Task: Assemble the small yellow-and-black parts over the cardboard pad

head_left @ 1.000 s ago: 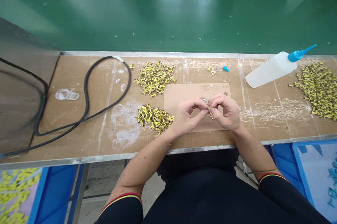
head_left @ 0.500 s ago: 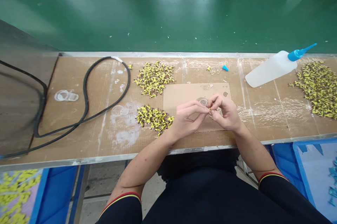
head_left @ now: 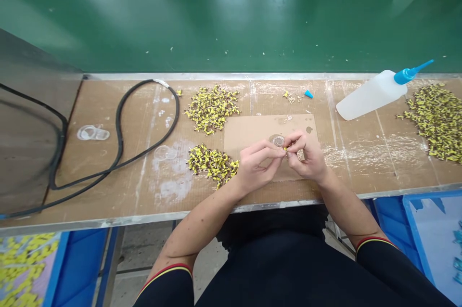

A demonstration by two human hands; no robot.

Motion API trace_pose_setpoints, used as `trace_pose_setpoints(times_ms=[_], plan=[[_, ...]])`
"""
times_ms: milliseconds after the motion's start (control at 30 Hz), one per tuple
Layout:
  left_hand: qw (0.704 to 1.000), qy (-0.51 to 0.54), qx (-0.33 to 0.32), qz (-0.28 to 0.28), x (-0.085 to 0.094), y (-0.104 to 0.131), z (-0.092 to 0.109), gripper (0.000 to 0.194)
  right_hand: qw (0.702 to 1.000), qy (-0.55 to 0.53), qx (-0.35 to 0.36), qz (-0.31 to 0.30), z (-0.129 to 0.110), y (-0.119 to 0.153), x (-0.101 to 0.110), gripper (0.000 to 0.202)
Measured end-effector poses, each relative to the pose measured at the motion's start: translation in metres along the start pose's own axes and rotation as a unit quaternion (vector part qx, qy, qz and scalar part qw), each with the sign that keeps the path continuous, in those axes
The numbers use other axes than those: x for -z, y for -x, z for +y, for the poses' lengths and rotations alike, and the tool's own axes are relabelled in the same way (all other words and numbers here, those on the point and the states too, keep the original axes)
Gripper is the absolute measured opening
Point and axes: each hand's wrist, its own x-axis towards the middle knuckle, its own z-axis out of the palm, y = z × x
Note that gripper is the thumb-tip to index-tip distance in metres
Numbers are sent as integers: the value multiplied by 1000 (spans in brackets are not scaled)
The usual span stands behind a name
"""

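In the head view, the left hand's point(head_left: 257, 165) thumb and fingers point(head_left: 270, 152) come together at the tips, clamped on a small yellow piece point(head_left: 286, 149). The right hand point(head_left: 309, 157) meets it from the other side, its thumb and forefinger pinched on the same piece, with a rounded gap behind the tips. Only a speck of yellow shows between the fingertips; the rest of its shape is hidden. It is held over a cardboard sheet point(head_left: 249, 129) on the desk point(head_left: 364, 143), just beside a small, round, clear dish point(head_left: 277, 140). Tiny pale bits point(head_left: 300, 154) lie near the right thumb.
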Motion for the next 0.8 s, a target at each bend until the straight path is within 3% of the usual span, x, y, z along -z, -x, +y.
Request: trace_pose_setpoints(times_ms=[100, 200, 433, 633, 800], plan=[[999, 27, 23, -4, 0, 0, 1, 13, 1000, -12, 7, 8, 0, 1, 1, 17], [991, 95, 90, -5, 0, 0, -1, 2, 999, -34, -7, 0, -2, 1, 3, 20], [939, 248, 236, -21, 0, 2, -4, 16, 995, -68, -74, -11, -4, 3, 2, 16], [921, 289, 248, -77, 2, 1, -1, 19, 986, -143, -79, -17, -6, 3, 2, 22], [910, 304, 262, -105, 4, 0, -2, 20, 988, -127, -88, -22, -6, 4, 3, 21]])
